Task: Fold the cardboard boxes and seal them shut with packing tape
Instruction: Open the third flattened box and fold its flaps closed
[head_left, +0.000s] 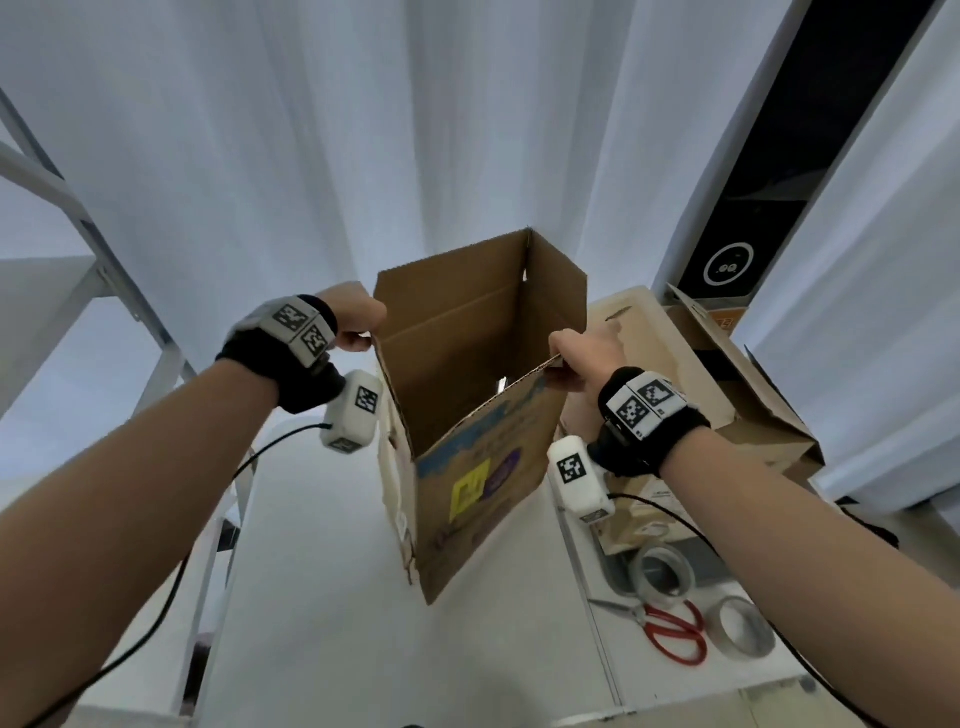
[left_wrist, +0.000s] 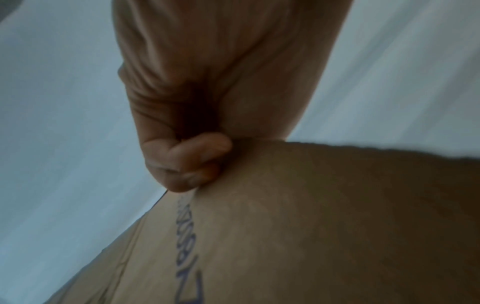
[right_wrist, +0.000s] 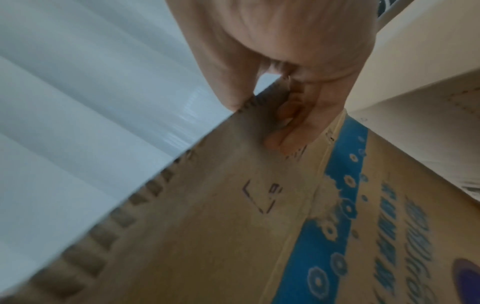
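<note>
A brown cardboard box (head_left: 483, 467) with blue, yellow and purple print hangs in the air in front of me, opened into a tube with its flaps up. My left hand (head_left: 358, 325) pinches the top edge at the box's left corner; in the left wrist view the curled fingers (left_wrist: 189, 164) clamp the cardboard (left_wrist: 311, 226). My right hand (head_left: 582, 358) pinches the near flap's top edge at the right; in the right wrist view the thumb and fingers (right_wrist: 285, 123) grip the corrugated edge of the printed box (right_wrist: 233, 216).
A white table (head_left: 337, 597) lies below. To the right sit more cardboard boxes (head_left: 701, 374), two rolls of tape (head_left: 662, 571) (head_left: 743, 626) and red-handled scissors (head_left: 670, 631). A grey shelf frame (head_left: 119, 291) stands at the left; white curtains hang behind.
</note>
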